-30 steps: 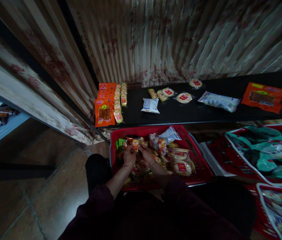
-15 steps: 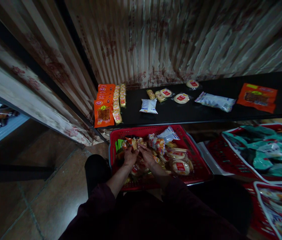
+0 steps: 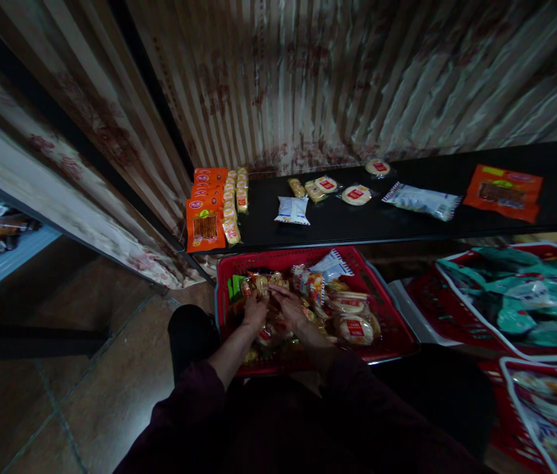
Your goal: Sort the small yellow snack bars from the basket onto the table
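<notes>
Both hands are inside a red plastic basket (image 3: pixel 391 322) of mixed wrapped snacks. My left hand (image 3: pixel 255 312) is closed around a small yellowish wrapped biscuit pack (image 3: pixel 261 284), whose far end shows beyond the fingers. Just to its right, my right hand (image 3: pixel 288 307) lies over the snacks with its fingers stretched out, apart from the left hand. Near the right hand are a red-and-white snack bag (image 3: pixel 315 288) and packs of round crackers (image 3: pixel 356 329). A green packet (image 3: pixel 234 288) sits in the basket's far left corner.
A black shelf (image 3: pixel 268 230) runs behind the basket. On it are overlapping orange packets (image 3: pixel 204 220), rows of biscuit packs (image 3: pixel 241 192), a white-and-blue pouch (image 3: pixel 292 210) and a single orange packet (image 3: pixel 503 192). Baskets with teal bags (image 3: pixel 530 296) and other snacks (image 3: pixel 555 411) stand right.
My hands have drawn slightly apart. The biscuit pack that was between both hands' fingers is now at the left hand, and the right hand's fingers have straightened.
</notes>
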A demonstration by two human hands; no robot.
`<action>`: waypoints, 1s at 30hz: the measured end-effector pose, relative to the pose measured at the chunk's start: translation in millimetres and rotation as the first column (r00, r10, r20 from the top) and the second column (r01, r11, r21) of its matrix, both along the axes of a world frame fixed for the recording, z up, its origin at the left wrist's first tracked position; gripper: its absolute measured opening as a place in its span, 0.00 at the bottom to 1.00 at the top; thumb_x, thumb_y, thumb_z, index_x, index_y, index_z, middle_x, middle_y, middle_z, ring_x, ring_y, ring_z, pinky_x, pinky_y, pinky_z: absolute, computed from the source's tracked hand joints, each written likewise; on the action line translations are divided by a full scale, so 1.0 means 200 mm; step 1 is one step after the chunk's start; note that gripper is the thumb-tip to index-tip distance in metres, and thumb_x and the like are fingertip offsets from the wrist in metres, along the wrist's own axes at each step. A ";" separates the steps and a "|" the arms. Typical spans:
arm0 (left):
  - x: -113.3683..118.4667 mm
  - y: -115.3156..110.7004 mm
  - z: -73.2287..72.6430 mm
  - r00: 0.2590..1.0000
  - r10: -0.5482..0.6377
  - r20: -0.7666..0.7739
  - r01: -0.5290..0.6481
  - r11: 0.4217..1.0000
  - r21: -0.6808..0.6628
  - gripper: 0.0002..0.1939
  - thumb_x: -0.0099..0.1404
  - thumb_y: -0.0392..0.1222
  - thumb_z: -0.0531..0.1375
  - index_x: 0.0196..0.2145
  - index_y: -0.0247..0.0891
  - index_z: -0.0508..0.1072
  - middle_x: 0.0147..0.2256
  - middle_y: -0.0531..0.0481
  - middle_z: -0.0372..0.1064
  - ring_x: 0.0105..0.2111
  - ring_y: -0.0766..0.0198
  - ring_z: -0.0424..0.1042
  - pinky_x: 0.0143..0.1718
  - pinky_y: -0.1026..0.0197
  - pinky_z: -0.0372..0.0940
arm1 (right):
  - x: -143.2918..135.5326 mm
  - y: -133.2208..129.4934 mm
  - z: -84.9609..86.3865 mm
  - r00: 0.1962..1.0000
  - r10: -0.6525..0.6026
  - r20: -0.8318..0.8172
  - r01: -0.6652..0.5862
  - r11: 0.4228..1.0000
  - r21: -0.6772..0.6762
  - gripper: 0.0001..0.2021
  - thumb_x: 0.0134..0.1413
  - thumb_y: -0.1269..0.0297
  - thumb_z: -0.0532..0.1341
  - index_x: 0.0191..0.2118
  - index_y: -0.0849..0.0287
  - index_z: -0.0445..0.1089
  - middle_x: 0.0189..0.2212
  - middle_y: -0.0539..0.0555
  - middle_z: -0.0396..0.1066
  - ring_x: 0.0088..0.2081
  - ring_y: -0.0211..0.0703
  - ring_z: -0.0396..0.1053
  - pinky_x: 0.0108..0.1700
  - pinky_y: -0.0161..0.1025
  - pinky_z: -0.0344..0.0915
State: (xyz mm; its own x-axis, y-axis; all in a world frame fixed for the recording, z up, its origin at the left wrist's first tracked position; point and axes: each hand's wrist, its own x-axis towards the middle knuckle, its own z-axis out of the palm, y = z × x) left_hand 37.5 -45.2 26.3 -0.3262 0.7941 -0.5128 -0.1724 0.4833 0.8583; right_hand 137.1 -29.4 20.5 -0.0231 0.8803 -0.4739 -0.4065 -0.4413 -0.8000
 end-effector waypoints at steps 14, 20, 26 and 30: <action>-0.01 -0.01 0.08 0.940 0.114 0.320 -0.077 0.989 -0.127 0.08 0.51 0.32 0.60 0.32 0.36 0.71 0.25 0.52 0.70 0.20 0.71 0.65 0.22 0.68 0.59 | 0.01 -0.02 0.01 1.000 0.027 0.012 -0.027 0.999 0.047 0.21 0.23 0.57 0.72 0.32 0.58 0.77 0.28 0.53 0.78 0.29 0.42 0.71 0.32 0.38 0.66; -0.03 -0.02 0.07 0.860 0.250 0.444 -0.165 0.961 -0.222 0.06 0.58 0.28 0.55 0.33 0.37 0.67 0.27 0.51 0.69 0.23 0.69 0.68 0.25 0.66 0.63 | 0.00 -0.03 0.05 0.997 0.078 0.020 -0.080 0.993 0.092 0.24 0.28 0.55 0.71 0.37 0.58 0.77 0.30 0.55 0.78 0.31 0.43 0.72 0.34 0.39 0.66; -0.01 -0.02 0.09 0.785 0.313 0.535 -0.186 0.943 -0.277 0.07 0.59 0.27 0.55 0.32 0.37 0.67 0.25 0.53 0.66 0.22 0.70 0.65 0.25 0.67 0.61 | -0.01 -0.04 0.09 0.995 0.045 0.093 -0.056 0.991 0.121 0.24 0.28 0.53 0.70 0.38 0.57 0.77 0.29 0.53 0.77 0.29 0.42 0.71 0.35 0.40 0.66; 0.00 -0.02 0.09 0.729 0.305 0.612 -0.181 0.949 -0.258 0.09 0.60 0.26 0.52 0.33 0.35 0.69 0.24 0.52 0.65 0.21 0.70 0.63 0.22 0.68 0.56 | -0.01 -0.05 0.12 0.989 0.069 0.127 -0.085 0.989 0.118 0.23 0.30 0.52 0.69 0.38 0.55 0.76 0.27 0.51 0.76 0.27 0.42 0.69 0.31 0.39 0.65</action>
State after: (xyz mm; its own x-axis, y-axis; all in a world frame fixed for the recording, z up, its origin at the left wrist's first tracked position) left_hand 36.7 -48.4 44.9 -0.0433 0.6146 -0.7877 -0.7796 0.4722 0.4113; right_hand 134.5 -39.8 44.0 -0.0414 0.9300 -0.3653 -0.2706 -0.3624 -0.8919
